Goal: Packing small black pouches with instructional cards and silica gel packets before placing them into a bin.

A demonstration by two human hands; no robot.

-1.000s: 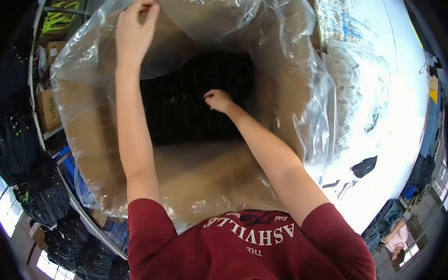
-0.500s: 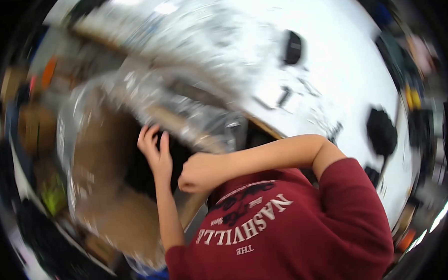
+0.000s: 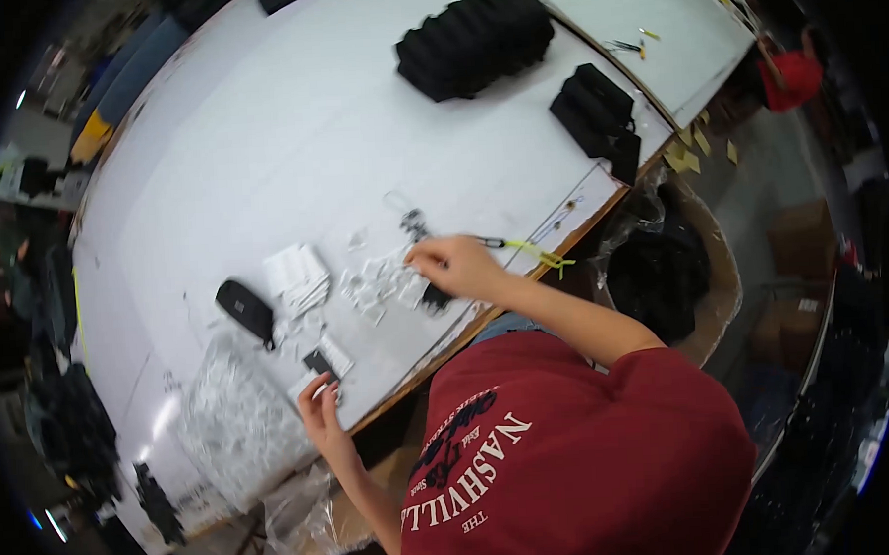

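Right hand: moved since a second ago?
Yes. The right hand has left the plastic-lined carton and now rests on the white table, among small packets.

The broad white table (image 3: 260, 147) had a smooth, matt top with a bare wooden edge. Two stacks of black items (image 3: 474, 38) looked like soft, ribbed matt cloth. A small black oval case (image 3: 244, 308) appeared matt too. The heap of clear plastic bags (image 3: 238, 425) was glossy and crinkled. The white paper tags (image 3: 298, 274) looked flat and dull. The red short-sleeved shirt (image 3: 591, 460) was matt knitted cloth.
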